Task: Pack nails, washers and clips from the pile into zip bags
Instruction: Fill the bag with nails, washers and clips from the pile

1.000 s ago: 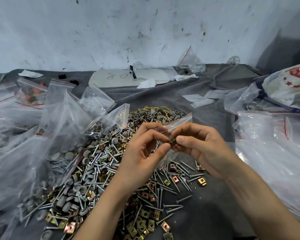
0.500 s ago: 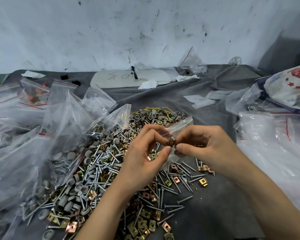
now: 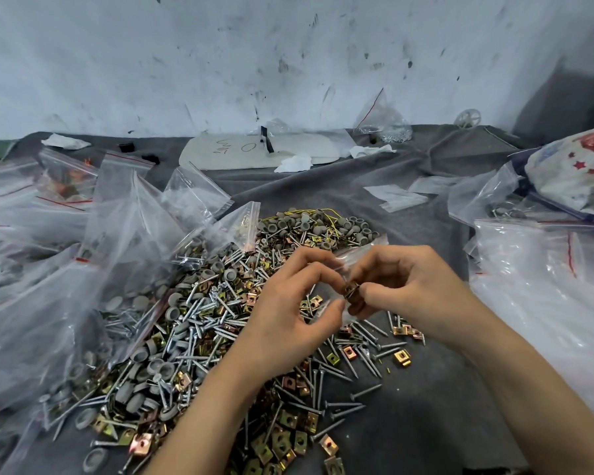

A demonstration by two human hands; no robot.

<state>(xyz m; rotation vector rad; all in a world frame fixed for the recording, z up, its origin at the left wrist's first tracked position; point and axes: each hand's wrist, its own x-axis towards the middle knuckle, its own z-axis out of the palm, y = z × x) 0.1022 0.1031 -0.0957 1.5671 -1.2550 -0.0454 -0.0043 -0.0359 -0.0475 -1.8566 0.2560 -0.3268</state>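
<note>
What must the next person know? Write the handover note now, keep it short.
Left hand: fingers hold a small zip bag above the pile.
Right hand: pinches a few clips at the bag's mouth; whether inside yet, unclear.
Pile of nails, washers and clips lies on the grey cloth, under and left of the hands.
Done: filled bags heaped on the left.
Left: drop these clips in, zip the bag, go on with the pile.

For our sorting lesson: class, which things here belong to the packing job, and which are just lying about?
Job: left hand, right hand, brass clip, small zip bag, hardware pile, filled zip bags.
Lying about: crumpled tissue, scribbled white board, star-printed sack, white plastic wheel.
</note>
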